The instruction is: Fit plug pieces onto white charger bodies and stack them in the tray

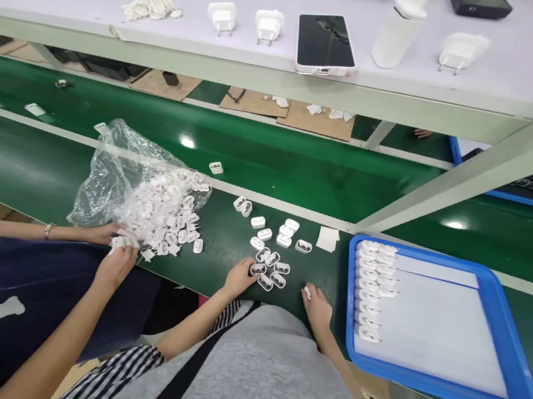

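Observation:
My left hand (240,279) is at the table's front edge, fingers closed at the end of a white charger housing (258,270) with a dark inside. Beside it lie several similar open housings (278,279), and behind them several closed-looking white ones (284,240). To the right, my right hand (317,309) is curled with a small white part (307,292) between thumb and fingers; its exact kind is too small to tell. Right of that hand stands a blue tray (526,396) with white plug parts (371,310) lined up along its left side, pins pointing right.
A co-worker's hands (117,263) work on the left by a clear plastic bag (107,167) and a heap of small white parts (163,210). Small white papers (328,238) lie near the tray. Behind runs a green belt (293,156); overhead, a shelf (172,26) holds a phone (327,40) and chargers (269,23).

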Motion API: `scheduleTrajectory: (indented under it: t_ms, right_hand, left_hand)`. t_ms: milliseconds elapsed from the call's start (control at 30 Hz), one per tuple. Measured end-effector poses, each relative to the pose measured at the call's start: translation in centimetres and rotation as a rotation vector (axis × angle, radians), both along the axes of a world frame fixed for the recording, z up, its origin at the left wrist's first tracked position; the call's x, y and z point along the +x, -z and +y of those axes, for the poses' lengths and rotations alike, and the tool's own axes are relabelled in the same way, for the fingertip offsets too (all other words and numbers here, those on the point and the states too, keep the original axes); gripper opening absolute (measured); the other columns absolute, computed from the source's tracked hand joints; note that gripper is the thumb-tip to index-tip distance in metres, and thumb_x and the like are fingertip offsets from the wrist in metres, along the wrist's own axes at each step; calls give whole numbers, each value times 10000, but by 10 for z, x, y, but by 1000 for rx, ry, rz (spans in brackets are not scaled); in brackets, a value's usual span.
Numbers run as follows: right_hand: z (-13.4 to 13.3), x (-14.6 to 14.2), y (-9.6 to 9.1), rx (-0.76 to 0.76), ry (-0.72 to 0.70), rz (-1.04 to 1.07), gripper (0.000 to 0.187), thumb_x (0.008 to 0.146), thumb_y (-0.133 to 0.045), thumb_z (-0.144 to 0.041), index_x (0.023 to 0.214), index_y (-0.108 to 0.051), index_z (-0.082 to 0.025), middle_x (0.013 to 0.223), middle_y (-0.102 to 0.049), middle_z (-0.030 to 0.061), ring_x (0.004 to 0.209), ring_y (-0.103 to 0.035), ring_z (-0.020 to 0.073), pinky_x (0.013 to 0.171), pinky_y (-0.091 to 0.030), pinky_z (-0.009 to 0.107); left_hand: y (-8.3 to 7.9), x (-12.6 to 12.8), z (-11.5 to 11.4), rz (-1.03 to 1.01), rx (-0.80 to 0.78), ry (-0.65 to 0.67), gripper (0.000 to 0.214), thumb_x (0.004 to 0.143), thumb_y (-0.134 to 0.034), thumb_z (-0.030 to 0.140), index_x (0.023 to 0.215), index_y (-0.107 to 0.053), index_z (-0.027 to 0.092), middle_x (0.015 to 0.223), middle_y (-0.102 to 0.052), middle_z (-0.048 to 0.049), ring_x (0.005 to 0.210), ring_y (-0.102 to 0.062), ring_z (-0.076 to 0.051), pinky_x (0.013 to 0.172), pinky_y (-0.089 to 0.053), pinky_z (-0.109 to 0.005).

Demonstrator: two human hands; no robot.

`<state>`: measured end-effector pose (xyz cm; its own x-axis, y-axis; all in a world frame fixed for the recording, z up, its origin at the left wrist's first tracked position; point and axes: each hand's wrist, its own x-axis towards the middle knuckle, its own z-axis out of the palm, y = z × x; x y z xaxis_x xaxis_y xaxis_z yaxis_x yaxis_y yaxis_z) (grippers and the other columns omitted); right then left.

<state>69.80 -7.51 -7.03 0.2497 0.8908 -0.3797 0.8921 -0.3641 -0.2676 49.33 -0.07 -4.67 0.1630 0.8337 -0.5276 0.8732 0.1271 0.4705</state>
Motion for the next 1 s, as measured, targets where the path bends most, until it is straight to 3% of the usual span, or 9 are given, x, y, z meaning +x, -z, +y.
scheduleTrajectory:
  t_ms: [100,200,333,433,600,700,800,900,1000]
  right_hand:
    - [-2,10,-3,-63,-93,89,273,685,-498,-230,957,-487,-221,867,-560,50,715,-543,154,517,-335,207]
    - [-1,21,-4,-153,-85,318,299,607,-548,-153,891,-475,-211,715,-559,-6,594,-529,126,510,-338,205]
    - [1,23,-5,-179,223,666,156,608,-537,-284,660,-424,-191,413,-420,-83,338,-388,87,391,-286,201]
    - [3,15,-11,-102,445,964,273,634,-466,-423,536,-357,-192,340,-321,-95,277,-273,56,335,-212,191]
    - [13,-7,-21,-13,509,1209,337,594,-485,-492,525,-357,-188,384,-345,-80,318,-303,53,338,-211,187]
    - [22,-29,-24,33,283,1055,272,605,-504,-444,605,-442,-179,463,-439,-41,390,-391,85,386,-292,207]
    - [32,-57,-26,176,-147,727,150,652,-510,-322,670,-508,-173,692,-543,33,608,-499,140,535,-375,247]
    - [42,-82,-26,243,-569,434,73,700,-473,-199,726,-534,-168,838,-554,71,775,-501,179,643,-378,275]
    - [51,-95,-22,228,-782,276,94,719,-458,-161,772,-535,-151,867,-560,81,807,-496,188,689,-369,285]
  left_hand:
    - [3,-8,-10,27,-32,-70,141,665,-497,239,792,-456,193,777,-550,-1,735,-520,-128,605,-353,-198]
    - [6,-18,-20,35,-76,-136,172,659,-517,242,811,-454,190,745,-558,4,689,-527,-121,583,-353,-193]
    - [11,-25,-34,5,-82,-186,226,641,-554,226,849,-471,191,781,-568,0,707,-532,-122,590,-364,-190]
    - [14,-25,-41,-41,-53,-200,257,635,-560,209,880,-486,187,827,-569,-9,715,-533,-120,608,-378,-193]
    - [18,-24,-43,-110,17,-227,253,630,-546,175,881,-516,173,922,-547,-20,778,-522,-113,692,-391,-194]
    - [20,-26,-44,-176,58,-253,257,628,-527,147,884,-522,163,918,-543,-21,714,-523,-94,690,-404,-198]
    - [22,-28,-48,-196,77,-282,316,621,-527,148,936,-501,144,908,-545,-31,664,-519,-87,665,-414,-200]
    - [23,-30,-52,-208,107,-278,343,628,-515,159,969,-484,145,912,-549,-34,666,-518,-88,651,-413,-199]
    - [23,-31,-54,-186,129,-269,338,639,-503,174,975,-482,199,921,-554,-3,677,-521,-83,660,-404,-197]
